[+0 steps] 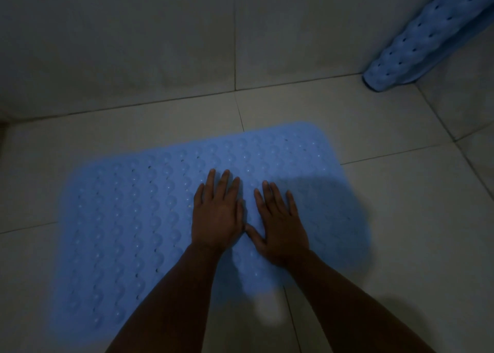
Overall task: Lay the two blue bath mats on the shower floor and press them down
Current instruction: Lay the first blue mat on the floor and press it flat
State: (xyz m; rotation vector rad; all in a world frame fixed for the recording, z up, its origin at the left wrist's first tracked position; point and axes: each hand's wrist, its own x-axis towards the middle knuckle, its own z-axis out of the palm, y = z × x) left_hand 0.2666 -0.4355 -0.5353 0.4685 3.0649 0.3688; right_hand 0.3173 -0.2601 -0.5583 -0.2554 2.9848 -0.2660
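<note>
One blue bath mat (128,213), bumpy and dotted with small holes, lies flat on the tiled shower floor (401,219). My left hand (217,213) presses palm-down on the mat's middle with straight fingers. Beside it my right hand (280,227) also lies flat on the mat, fingers spread, its thumb touching the left hand. A second blue mat (425,37) is rolled up and leans in the far right corner, its lower end on the floor.
Pale tiled walls (133,45) rise behind the mat and to the right. Bare floor tiles lie between the flat mat and the rolled one. The light is dim and my arms throw a shadow over the mat's right part.
</note>
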